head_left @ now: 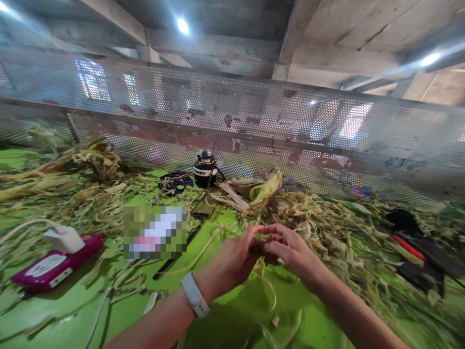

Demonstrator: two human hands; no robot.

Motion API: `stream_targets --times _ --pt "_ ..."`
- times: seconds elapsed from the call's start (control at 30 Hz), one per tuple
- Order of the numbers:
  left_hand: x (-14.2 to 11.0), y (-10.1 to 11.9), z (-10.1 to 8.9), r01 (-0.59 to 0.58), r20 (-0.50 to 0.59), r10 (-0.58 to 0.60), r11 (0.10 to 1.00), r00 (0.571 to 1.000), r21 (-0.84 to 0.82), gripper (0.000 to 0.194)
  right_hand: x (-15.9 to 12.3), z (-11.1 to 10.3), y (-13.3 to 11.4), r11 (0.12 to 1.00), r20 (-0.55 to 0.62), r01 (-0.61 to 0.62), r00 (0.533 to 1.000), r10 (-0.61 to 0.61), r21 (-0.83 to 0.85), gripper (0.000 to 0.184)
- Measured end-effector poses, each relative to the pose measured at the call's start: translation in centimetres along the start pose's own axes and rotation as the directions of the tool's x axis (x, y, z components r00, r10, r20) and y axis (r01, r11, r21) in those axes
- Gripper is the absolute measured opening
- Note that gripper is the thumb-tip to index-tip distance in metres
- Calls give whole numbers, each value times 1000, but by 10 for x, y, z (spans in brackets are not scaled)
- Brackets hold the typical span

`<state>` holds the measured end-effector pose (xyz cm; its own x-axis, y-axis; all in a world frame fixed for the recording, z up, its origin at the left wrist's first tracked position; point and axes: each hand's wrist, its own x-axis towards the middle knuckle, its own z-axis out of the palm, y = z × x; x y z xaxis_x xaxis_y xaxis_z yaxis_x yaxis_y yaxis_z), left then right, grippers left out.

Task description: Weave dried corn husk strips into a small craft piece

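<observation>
Left hand (238, 257) is curling around a small brownish-green leafy scrap (256, 246), mostly hidden; right hand (286, 248) is meeting it, fingers bent, exact grip: cannot tell. Both are hovering above the glossy green counter (232, 320). From the hands, pale yellow-green dried husk (267, 190) is lying at 12 o'clock, black round bottle with white band (205, 169) standing at 11, maroon power strip (58, 264) lying at 9.
</observation>
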<state>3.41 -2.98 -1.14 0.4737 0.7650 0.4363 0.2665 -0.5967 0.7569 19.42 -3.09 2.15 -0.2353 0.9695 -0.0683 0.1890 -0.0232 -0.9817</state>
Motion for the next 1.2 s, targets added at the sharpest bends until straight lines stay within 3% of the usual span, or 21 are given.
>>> stream_targets --times 0.1,0.4,0.6,0.73,0.87,1.0,1.1,1.2 --pt "-1 -2 -1 -73 83 65 992 994 104 49 0 0 -2 1000 -1 -27 1000 27 -5 17" --pt "-3 -5 -3 -53 56 43 979 998 195 53 5 -10 0 997 43 -54 997 56 -49 20" --pt "0 -3 -4 39 91 -32 996 995 -78 52 6 -9 3 987 -7 -80 997 82 138 26" --pt "1 4 -3 146 183 -86 925 979 -352 53 5 -10 3 965 0 -109 994 112 238 36" --pt "0 7 -2 160 166 -97 894 981 -419 54 7 -11 3 998 -16 -64 998 64 26 37" --pt "-1 5 -2 167 168 -102 886 980 -433 57 9 -10 6 963 -7 45 999 -49 -266 44" --pt "-2 1 0 158 182 -90 902 979 -402 64 10 -8 8 954 56 117 993 -106 -275 44" --pt "-2 0 0 168 200 -97 910 975 -379 68 10 -5 10 964 15 145 989 -145 -222 41"
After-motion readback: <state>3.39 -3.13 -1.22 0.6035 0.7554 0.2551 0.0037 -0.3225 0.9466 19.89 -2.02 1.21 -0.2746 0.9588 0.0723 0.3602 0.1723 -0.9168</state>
